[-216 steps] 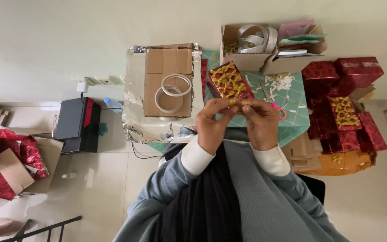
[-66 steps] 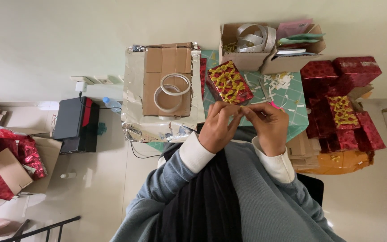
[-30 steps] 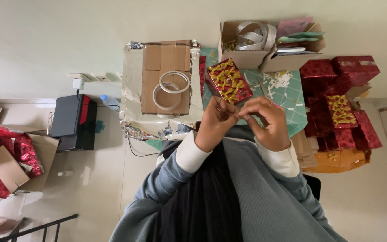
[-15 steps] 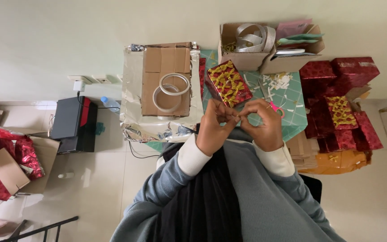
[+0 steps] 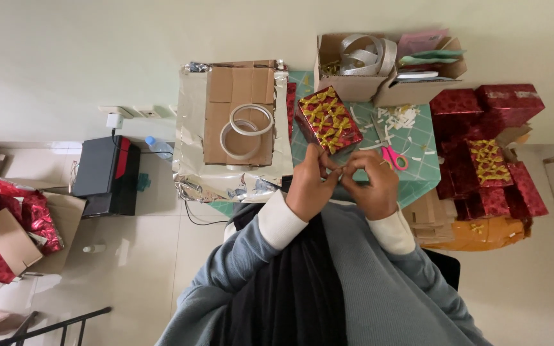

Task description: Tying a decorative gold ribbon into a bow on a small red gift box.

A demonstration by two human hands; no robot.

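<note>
My left hand (image 5: 311, 184) and my right hand (image 5: 372, 184) meet fingertip to fingertip above the near edge of a green cutting mat (image 5: 422, 148). Together they pinch a small pale piece (image 5: 340, 172), too small to identify. Just beyond the fingers lies a red wrapped gift box (image 5: 328, 119) with a gold bow pattern. Pink-handled scissors (image 5: 393, 157) rest on the mat right of my right hand, among white paper scraps (image 5: 400, 115).
Two tape rolls (image 5: 245, 127) sit on cardboard over a foil sheet (image 5: 190, 160) at left. An open carton (image 5: 354, 63) holds silver ribbon. Red wrapped boxes (image 5: 485, 138) are stacked at right. On the floor are a black device (image 5: 106, 174), a bottle (image 5: 159, 147) and red wrapping (image 5: 8, 221).
Both hands have stayed together in front of the gift box; the fingers have shifted slightly around the small piece, and the view has moved a little.
</note>
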